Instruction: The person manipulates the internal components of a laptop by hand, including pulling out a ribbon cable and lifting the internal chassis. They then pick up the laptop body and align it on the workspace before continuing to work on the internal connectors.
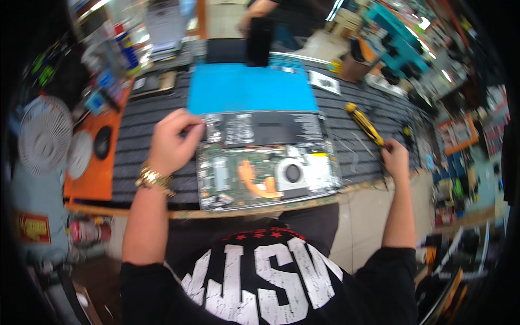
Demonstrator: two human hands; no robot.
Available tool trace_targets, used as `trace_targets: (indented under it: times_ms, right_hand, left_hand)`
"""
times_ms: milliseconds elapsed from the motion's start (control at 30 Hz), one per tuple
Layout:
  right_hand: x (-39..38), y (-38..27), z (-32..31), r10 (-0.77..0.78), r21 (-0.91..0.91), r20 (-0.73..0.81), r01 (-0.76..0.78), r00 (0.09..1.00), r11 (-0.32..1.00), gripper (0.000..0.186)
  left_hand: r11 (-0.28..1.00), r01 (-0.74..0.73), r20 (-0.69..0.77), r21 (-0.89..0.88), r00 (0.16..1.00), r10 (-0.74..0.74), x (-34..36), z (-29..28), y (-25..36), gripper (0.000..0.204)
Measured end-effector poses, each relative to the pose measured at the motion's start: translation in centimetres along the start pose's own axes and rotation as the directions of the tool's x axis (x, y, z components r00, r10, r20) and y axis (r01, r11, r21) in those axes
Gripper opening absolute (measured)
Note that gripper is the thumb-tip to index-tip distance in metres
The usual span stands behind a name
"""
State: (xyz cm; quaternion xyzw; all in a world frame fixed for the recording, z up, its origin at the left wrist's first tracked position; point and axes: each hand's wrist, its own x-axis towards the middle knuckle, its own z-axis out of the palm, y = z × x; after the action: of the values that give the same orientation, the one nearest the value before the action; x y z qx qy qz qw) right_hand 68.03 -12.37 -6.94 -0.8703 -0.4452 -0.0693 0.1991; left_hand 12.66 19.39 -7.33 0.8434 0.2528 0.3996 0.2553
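An opened laptop base (314,187) lies on the bench in front of me, its insides facing up. A black battery (271,129) fills its far side; a green circuit board (233,168), copper heat pipe (250,181) and round fan (293,173) show nearer me. My left hand (174,138), wearing a gold wristwatch (151,179), is closed in a pinch at the laptop's left edge; its fingertips hide what they hold, if anything. To the right, my right hand (396,157) has its fingers closed at the near end of a yellow-and-black screwdriver (364,124).
A blue mat (249,86) lies behind the laptop on a dark striped bench cover (141,146). A person's hand (250,21) is near a black phone-like slab (260,42) at the back. At left are a fan (45,135), black mouse (103,142) and spray can (126,50).
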Motion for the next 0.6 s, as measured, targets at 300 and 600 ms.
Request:
trace_targets:
  times_ms: [300,600]
  right_hand:
    - [-2.6,-1.7,-1.6,0.182,-0.125,0.160,-0.163,0.970,0.979,0.026]
    - [-3.2,-1.4,-2.4,-0.001,0.046,0.079,-0.003,0.997,0.999,0.017]
  left_hand:
    - [0.999,0.031,0.002,0.015,1.000,-0.031,0.1,0.5,0.4,0.007]
    - [1.000,0.025,0.013,0.001,1.000,-0.025,0.2,0.3,0.3,0.009]
